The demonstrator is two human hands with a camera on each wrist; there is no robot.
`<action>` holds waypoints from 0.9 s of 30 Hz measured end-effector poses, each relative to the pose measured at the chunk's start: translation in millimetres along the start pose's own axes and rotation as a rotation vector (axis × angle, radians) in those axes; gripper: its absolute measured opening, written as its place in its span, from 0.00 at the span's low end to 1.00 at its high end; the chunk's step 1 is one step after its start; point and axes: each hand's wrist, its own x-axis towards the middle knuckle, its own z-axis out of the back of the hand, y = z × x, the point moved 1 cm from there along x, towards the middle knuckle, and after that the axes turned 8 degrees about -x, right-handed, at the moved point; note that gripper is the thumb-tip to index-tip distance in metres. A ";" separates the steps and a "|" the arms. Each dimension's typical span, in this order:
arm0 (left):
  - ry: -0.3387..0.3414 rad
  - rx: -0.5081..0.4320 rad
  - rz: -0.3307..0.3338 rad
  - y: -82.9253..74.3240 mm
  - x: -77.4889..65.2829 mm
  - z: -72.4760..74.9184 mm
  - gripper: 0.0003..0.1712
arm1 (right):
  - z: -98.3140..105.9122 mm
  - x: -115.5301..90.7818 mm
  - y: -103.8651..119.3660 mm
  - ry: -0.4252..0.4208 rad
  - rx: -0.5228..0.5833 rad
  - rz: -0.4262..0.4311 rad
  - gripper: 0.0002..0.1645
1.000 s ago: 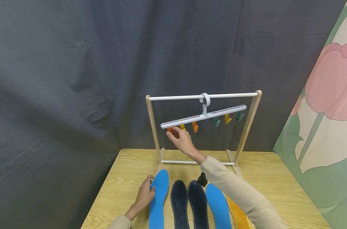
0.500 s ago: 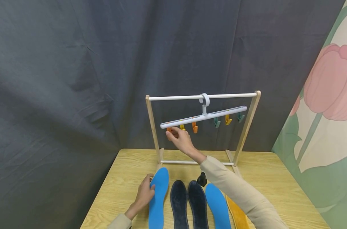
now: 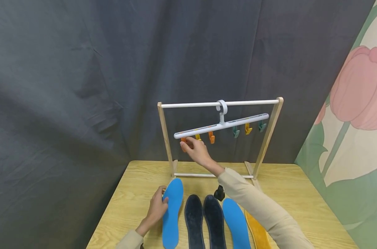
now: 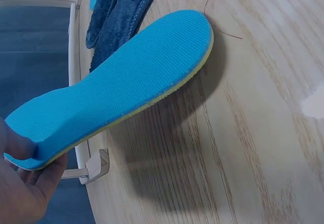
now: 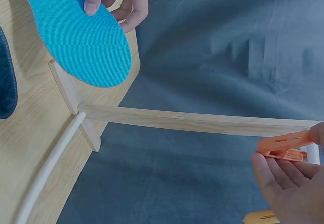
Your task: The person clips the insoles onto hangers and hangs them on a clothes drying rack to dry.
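Note:
My left hand [image 3: 157, 206] pinches a blue insole [image 3: 173, 218] by one edge, thumb on its upper face and fingers beneath. In the left wrist view the insole [image 4: 136, 72] slants over the table, its shadow below and a yellowish underside along the rim. Up at the left end of a white clip hanger [image 3: 202, 130], my right hand [image 3: 198, 151] pinches an orange clip. The right wrist view shows this orange clip [image 5: 284, 144] between thumb and fingers, nothing in it. Two dark fuzzy insoles [image 3: 194, 221] lie right of the held one.
A second blue insole [image 3: 237, 223] and an orange insole [image 3: 257, 231] lie farther right, partly below the right sleeve. The hanger hooks on a wood-and-white rack [image 3: 166, 135]. Yellow, orange and green clips [image 3: 236, 132] hang along it. A small black object [image 3: 219, 193] sits behind the insoles.
The blue insole in my left hand has risen slightly, toward the rack, and its near end now shows. My right hand stays at the orange clip.

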 end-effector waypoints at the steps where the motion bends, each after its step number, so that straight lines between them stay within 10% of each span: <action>1: -0.005 0.002 -0.002 -0.4 0.5 0.3 0.22 | 0.4 0.1 0.6 0.002 0.003 0.001 0.19; 27: -0.031 -0.033 -0.028 -13.0 16.2 6.2 0.23 | 6.6 -5.7 14.3 -0.001 0.031 0.031 0.19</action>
